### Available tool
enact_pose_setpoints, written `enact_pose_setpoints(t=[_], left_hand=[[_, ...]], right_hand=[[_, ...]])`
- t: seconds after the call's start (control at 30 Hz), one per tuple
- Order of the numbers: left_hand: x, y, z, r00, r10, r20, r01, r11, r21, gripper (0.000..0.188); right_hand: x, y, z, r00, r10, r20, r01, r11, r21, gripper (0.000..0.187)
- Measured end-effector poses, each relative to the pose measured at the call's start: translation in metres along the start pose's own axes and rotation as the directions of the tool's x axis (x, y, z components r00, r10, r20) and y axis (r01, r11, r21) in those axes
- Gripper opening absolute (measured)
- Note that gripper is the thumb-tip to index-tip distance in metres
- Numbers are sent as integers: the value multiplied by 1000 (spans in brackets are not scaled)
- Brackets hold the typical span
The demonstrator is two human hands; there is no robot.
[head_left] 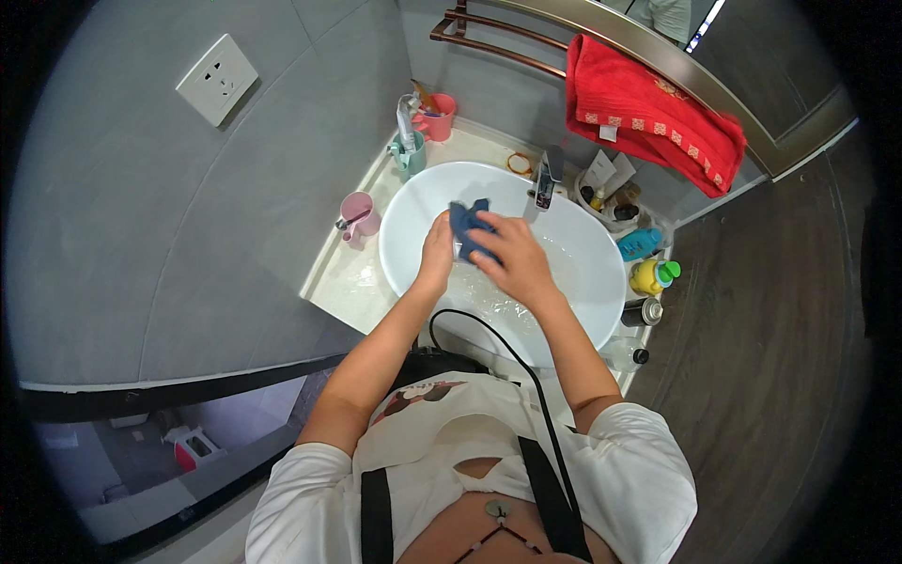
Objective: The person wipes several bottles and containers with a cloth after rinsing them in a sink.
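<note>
A small dark blue cloth (462,222), bunched up, is held between my hands over the white oval washbasin (402,199). My left hand (436,252) presses against the cloth's left side with its fingers together. From the right, my right hand (513,256) bends its fingers over the cloth, and its palm side is hidden. Rippling water (498,305) lies in the basin below. Behind the hands, a metal faucet (545,179) stands at the basin's far rim.
Left of the basin stand a pink mug (360,216), a green cup (410,155) and a coral cup (435,117). Bottles, including a blue one (639,244) and a yellow one (648,276), line the right edge. A red towel (648,117) hangs from the rack. A black cable (498,334) loops near my body.
</note>
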State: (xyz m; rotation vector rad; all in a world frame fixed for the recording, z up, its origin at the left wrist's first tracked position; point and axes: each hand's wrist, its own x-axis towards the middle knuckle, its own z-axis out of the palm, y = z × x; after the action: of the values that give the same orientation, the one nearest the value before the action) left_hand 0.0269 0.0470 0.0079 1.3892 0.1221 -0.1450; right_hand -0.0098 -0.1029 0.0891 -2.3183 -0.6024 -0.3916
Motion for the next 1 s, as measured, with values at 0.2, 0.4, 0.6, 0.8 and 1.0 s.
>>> enact_pose_setpoints(t=[0.2, 0.4, 0.6, 0.8, 1.0], left_hand=[[-2, -11, -5, 992, 109, -59, -97, 980, 174, 41], [-13, -7, -3, 998, 30, -55, -32, 999, -37, 41], [-11, 20, 2, 996, -94, 10, 88, 886, -455, 46], [3, 13, -3, 998, 57, -35, -63, 970, -236, 47], [-16, 37, -3, 965, 24, 261, -59, 990, 130, 65]], right_hand=[[0, 15, 23, 978, 206, 43, -210, 968, 138, 25], [14, 56, 34, 751, 501, 430, -653, 470, 594, 26], [-7, 83, 56, 610, 565, 556, -707, 71, 704, 30], [-16, 69, 71, 689, 553, 469, -511, -89, 855, 32], [2, 62, 34, 694, 612, 379, -580, 163, 798, 33]])
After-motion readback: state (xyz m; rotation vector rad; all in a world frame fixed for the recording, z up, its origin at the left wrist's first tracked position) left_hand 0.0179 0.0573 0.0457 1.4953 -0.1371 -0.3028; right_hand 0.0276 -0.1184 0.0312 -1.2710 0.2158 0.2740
